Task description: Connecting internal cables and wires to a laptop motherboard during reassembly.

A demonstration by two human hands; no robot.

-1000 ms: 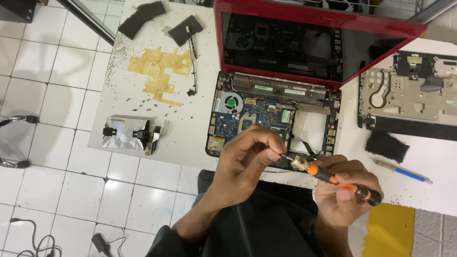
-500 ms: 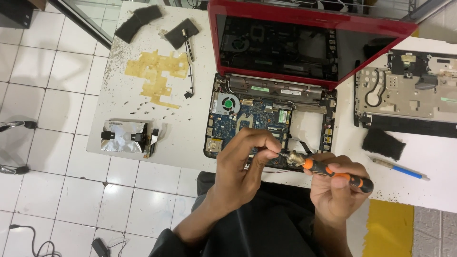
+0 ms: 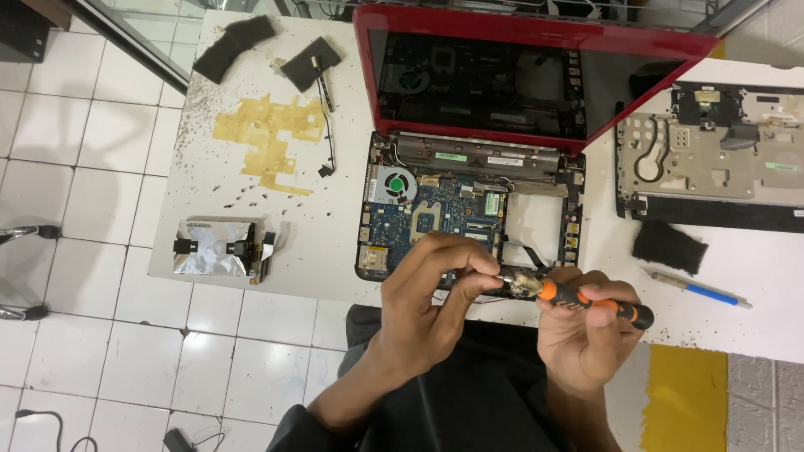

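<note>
Our right hand (image 3: 586, 331) grips the screwdriver (image 3: 586, 300) by its ribbed handle; our left hand (image 3: 440, 280) pinches its tip. The open laptop (image 3: 469, 209) looks fragile, best held by its edges.

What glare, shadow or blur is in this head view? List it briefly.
Head view: even overhead light, soft shadows only; the red laptop's screen mirrors the opened base rather than glaring; mild wide-angle bend at the table edge; left hand, right hand and orange-and-black screwdriver sharp, no motion blur.

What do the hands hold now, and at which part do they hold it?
The right hand grips a screwdriver by its orange-and-black handle. The left hand pinches its metal tip end.
</note>
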